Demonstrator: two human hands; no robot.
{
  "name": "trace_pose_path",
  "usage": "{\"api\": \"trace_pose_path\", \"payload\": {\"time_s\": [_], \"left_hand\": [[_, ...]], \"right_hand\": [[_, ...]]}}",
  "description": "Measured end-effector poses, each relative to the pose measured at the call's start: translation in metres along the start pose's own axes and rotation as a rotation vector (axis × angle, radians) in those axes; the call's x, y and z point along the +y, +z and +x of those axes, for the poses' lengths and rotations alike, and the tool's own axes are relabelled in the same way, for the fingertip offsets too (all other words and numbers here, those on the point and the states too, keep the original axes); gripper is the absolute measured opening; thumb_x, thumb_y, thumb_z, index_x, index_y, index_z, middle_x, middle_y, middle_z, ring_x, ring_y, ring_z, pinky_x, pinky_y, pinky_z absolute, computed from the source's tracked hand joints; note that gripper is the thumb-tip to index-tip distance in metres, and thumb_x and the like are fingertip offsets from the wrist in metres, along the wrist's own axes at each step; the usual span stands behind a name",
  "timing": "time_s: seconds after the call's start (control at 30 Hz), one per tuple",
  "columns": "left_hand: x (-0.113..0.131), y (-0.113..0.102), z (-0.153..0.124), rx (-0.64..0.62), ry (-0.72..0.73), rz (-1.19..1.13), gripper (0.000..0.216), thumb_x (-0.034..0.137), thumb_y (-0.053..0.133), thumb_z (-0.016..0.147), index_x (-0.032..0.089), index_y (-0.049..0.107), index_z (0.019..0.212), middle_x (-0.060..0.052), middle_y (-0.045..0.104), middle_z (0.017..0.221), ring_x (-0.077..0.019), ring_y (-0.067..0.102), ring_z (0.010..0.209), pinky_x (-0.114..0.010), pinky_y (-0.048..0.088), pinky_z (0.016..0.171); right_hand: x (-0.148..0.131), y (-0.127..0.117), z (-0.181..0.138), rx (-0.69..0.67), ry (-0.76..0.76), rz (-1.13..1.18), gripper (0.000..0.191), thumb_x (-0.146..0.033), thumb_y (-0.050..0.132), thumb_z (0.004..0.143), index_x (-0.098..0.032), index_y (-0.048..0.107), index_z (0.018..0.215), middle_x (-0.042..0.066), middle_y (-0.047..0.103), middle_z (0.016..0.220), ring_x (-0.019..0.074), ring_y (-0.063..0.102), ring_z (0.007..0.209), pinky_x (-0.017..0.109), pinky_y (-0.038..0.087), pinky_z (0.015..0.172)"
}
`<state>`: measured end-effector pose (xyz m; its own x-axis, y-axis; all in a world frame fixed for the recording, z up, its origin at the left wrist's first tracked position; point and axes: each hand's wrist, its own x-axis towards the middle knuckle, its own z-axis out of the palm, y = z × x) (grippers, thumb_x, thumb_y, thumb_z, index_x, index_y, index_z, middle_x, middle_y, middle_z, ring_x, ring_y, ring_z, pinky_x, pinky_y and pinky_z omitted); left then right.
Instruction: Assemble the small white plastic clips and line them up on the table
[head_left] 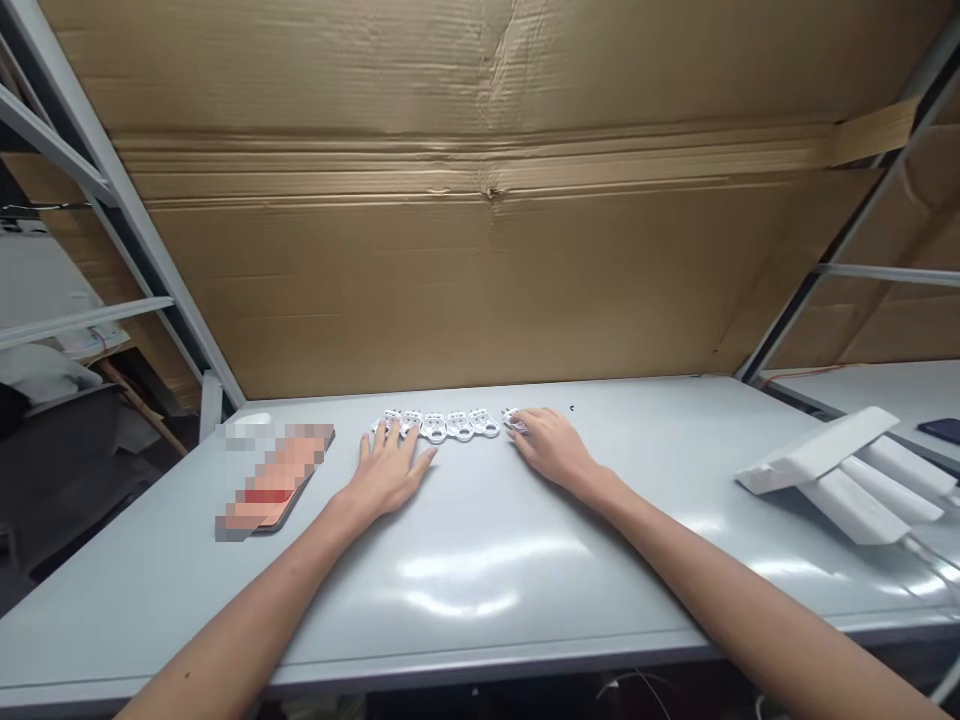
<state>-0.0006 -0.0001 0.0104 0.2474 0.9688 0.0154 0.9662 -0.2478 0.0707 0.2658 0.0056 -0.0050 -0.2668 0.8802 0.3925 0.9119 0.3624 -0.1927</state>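
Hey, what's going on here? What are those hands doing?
A person is leaning over a grey table with both bare hands on a row of small white plastic pieces. The left hand rests its fingers on the left end of the row, and the right hand touches the right end. A blurred flat object lies to the left, and some long white things lie to the right. A big cardboard sheet stands behind the table.

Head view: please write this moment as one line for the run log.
left hand: fingers on row's left end | right hand: fingers on row's right end | row: white parts | surface: gray table
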Motion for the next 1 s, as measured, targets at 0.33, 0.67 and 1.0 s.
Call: {"api": "trace_pose_path", "payload": {"time_s": [0.33,0.67,1.0], "left_hand": [[0.0,0.0,0.001,-0.009,-0.015,0.015,0.068,0.057,0.019,0.099,0.018,0.027,0.154,-0.02,0.022,0.159,-0.0412,0.016,0.146,-0.058,0.019,0.113],[-0.004,0.003,0.002,0.034,0.06,-0.023,0.06,0.055,0.025,0.1,0.025,0.034,0.152,-0.017,0.025,0.159,-0.0424,0.019,0.145,-0.061,0.022,0.111],[-0.001,0.009,0.0,0.106,0.177,-0.031,0.055,0.053,0.034,0.099,0.028,0.042,0.147,-0.012,0.032,0.157,-0.0398,0.027,0.144,-0.058,0.025,0.112]], "right_hand": [[-0.007,-0.002,-0.004,-0.164,-0.098,0.074,0.043,-0.034,0.035,0.1,-0.015,0.053,0.134,0.015,0.044,0.15,0.0304,0.042,0.136,0.05,0.036,0.109],[0.003,-0.001,-0.003,-0.136,-0.184,0.188,0.042,-0.033,0.043,0.096,-0.019,0.055,0.134,0.013,0.057,0.138,0.0311,0.048,0.131,0.049,0.04,0.107],[-0.006,-0.013,-0.006,-0.09,-0.162,0.136,0.028,-0.029,0.044,0.096,-0.021,0.066,0.112,0.01,0.07,0.109,0.0271,0.061,0.1,0.046,0.046,0.093]]}}
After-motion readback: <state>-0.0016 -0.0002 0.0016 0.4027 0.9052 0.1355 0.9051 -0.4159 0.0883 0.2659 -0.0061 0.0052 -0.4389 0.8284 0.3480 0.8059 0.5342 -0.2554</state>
